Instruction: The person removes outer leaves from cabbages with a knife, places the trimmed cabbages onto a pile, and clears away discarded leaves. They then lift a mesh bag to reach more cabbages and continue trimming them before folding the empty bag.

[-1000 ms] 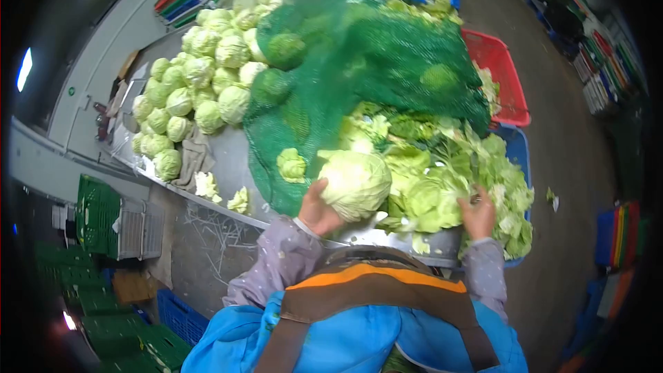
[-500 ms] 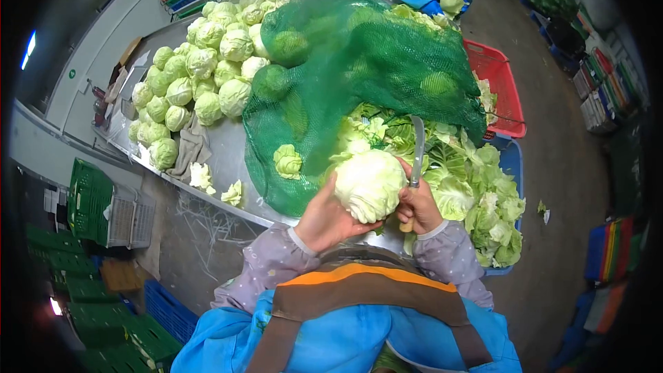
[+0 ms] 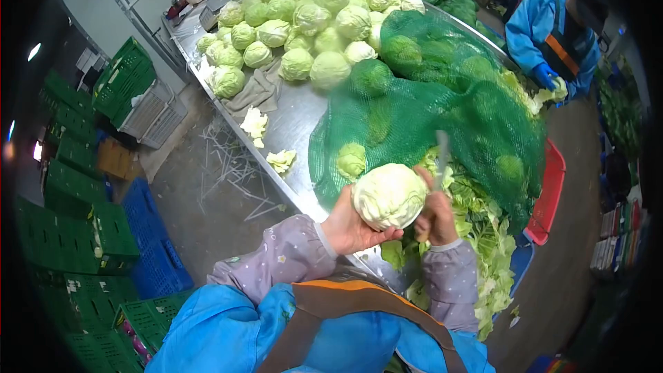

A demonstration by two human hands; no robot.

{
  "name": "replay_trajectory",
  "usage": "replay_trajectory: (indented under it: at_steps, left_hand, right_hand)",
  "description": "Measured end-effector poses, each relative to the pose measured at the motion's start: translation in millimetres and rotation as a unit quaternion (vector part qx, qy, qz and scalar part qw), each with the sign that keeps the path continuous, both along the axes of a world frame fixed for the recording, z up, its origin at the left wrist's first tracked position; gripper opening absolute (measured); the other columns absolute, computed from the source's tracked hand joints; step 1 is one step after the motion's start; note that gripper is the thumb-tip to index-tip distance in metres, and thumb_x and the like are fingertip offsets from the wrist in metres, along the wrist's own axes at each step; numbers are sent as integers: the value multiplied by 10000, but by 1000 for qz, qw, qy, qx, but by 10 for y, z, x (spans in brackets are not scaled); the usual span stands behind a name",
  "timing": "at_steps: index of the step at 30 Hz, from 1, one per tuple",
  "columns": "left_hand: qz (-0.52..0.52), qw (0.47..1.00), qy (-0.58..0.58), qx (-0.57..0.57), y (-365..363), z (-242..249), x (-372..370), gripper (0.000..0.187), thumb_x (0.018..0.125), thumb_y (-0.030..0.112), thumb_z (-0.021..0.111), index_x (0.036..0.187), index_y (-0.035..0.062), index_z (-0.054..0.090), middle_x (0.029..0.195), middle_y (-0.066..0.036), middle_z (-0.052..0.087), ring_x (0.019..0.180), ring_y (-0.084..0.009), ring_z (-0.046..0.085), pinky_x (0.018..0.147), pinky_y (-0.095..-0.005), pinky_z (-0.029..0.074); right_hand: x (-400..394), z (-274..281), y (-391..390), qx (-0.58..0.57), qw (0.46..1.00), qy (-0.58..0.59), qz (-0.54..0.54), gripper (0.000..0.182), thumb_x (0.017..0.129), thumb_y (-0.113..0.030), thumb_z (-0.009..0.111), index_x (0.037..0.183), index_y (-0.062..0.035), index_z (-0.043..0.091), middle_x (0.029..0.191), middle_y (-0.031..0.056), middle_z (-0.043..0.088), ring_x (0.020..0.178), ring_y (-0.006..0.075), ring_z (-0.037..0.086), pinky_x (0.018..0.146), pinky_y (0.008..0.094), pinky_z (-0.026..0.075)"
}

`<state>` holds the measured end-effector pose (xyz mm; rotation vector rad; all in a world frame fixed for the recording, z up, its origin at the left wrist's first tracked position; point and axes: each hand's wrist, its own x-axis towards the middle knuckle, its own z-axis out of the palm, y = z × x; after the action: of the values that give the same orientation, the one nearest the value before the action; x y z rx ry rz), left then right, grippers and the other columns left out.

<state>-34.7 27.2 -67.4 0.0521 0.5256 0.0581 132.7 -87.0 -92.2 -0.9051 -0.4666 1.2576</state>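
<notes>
A pale, trimmed cabbage point(image 3: 389, 195) rests in my left hand point(image 3: 349, 224), whose fingers wrap round its left side and underside. My right hand point(image 3: 436, 215), slightly blurred, is closed around a knife and sits against the right side of the cabbage. The curved knife blade point(image 3: 443, 155) points up and away from me; its handle is mostly hidden in the fist. Just beyond the cabbage spreads a green net sack point(image 3: 421, 114) with several cabbages under the mesh. Loose outer leaves point(image 3: 487, 249) lie heaped to the right of my right hand.
Many cabbages point(image 3: 311, 21) are piled on the metal table point(image 3: 293, 107), beside a grey cloth point(image 3: 257, 90). A red crate point(image 3: 550, 190) and blue crate point(image 3: 523, 262) stand at right. A co-worker point(image 3: 552, 34) holds a cabbage across the table. Green crates point(image 3: 62, 235) are stacked at left.
My view has turned left, so the table and pile appear shifted right. The cabbage stays in my left hand and the knife in my right, which has moved close against the cabbage.
</notes>
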Motion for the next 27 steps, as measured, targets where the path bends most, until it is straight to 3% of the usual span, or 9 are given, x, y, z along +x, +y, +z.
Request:
replay_trajectory:
  at_steps: [5, 9, 11, 13, 17, 19, 21, 25, 27]
  left_hand:
    - [-15, 992, -47, -116, 589, -231, -205, 625, 880, 560, 256, 1274, 124, 469, 1195, -184, 529, 972, -379, 587, 743, -432, 555]
    - [-93, 990, -92, -55, 1342, -106, -618, 553, 888, 520, 365, 1319, 179, 434, 1344, -136, 430, 1170, -378, 475, 986, -566, 364]
    - [4, 989, -144, -28, 1804, -54, -876, 536, 904, 484, 381, 1311, 138, 437, 1323, -155, 453, 1168, -360, 487, 1013, -519, 361]
    - [84, 987, -133, 39, 2471, -113, -1116, 529, 913, 462, 382, 1303, 110, 438, 1309, -158, 469, 1170, -340, 494, 1018, -489, 368]
    - [214, 945, -110, 221, 3889, 101, -1825, 561, 923, 445, 403, 1317, 46, 405, 1312, -144, 485, 1200, -296, 486, 1024, -447, 379]
    - [305, 891, 23, 337, 4549, 66, -2127, 607, 899, 484, 482, 1333, 68, 393, 1312, -120, 491, 1202, -265, 488, 1015, -437, 391]
    - [360, 832, 139, 399, 5322, -293, -2384, 578, 882, 476, 533, 1299, 89, 429, 1249, -92, 540, 1092, -232, 572, 906, -435, 477]
    - [404, 724, 395, 396, 6348, -720, -2558, 656, 847, 463, 580, 1328, 56, 400, 1226, -109, 535, 1087, -266, 549, 831, -432, 478]
    - [400, 754, 360, 377, 6572, -822, -2605, 696, 842, 492, 567, 1354, 62, 373, 1260, -127, 508, 1124, -282, 519, 865, -432, 459]
  right_hand:
    - [-327, -11, 582, -79, 995, -62, -21, 605, 848, -263, 631, 1332, 2, 385, 704, 3, 553, 410, 42, 384, 369, 191, 310]
    - [-722, 102, 1272, -59, 959, -272, -60, 601, 770, -162, 655, 1305, 6, 439, 861, 51, 628, 482, 45, 465, 418, 176, 344]
    - [-904, 153, 1689, 32, 927, -368, -57, 608, 741, -96, 656, 1304, 6, 448, 984, 107, 634, 563, 60, 512, 489, 178, 385]
    - [-1104, 652, 1966, -88, 961, -256, -55, 536, 743, -44, 641, 1252, 19, 484, 966, 120, 639, 555, 63, 512, 498, 191, 395]
    - [-1002, 263, 2201, -103, 944, -246, -195, 300, 780, -1, 607, 1074, 41, 566, 712, 69, 612, 411, 59, 436, 400, 198, 340]
    - [-954, -41, 2018, -243, 928, -230, -165, 318, 758, -42, 646, 1068, 4, 588, 945, 142, 636, 624, 153, 571, 577, 275, 463]
    - [-1172, -100, 2063, -251, 913, -259, -190, 188, 820, -106, 631, 914, 49, 580, 605, 112, 594, 334, 72, 395, 360, 216, 330]
    - [-1240, -90, 2076, -300, 912, -252, -120, 176, 791, -63, 613, 939, 29, 589, 718, 148, 625, 446, 156, 526, 456, 253, 433]
    - [-1265, -101, 2186, -353, 883, -275, -138, 129, 830, -183, 634, 846, -55, 631, 548, 43, 534, 412, 124, 472, 386, 258, 364]
